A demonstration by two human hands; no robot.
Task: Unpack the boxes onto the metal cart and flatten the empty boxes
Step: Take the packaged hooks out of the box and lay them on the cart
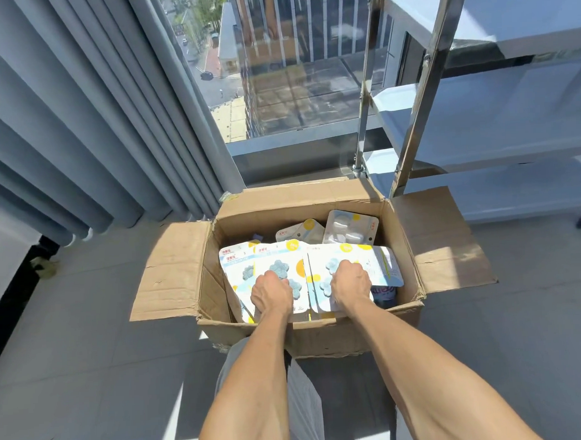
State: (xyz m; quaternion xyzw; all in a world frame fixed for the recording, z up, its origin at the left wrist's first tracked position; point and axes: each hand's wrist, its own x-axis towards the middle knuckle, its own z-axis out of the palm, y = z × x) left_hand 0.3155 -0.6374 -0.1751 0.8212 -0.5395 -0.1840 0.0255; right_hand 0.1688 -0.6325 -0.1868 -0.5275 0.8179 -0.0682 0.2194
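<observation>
While both hands (271, 294) (350, 282) grip blister packs (277, 263) in box (306, 337), fingers curl hidden.

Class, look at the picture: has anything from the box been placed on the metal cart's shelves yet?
No. The visible shelves of the metal cart are bare, and the packs sit in the cardboard box.

hands (309, 290) on packs (281, 269) — in box (319, 337)

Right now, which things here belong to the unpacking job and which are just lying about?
Job: box, packs, cart, left hand, right hand, both gripping packs.
Lying about: curtain, window, tape scrap by the box.
</observation>
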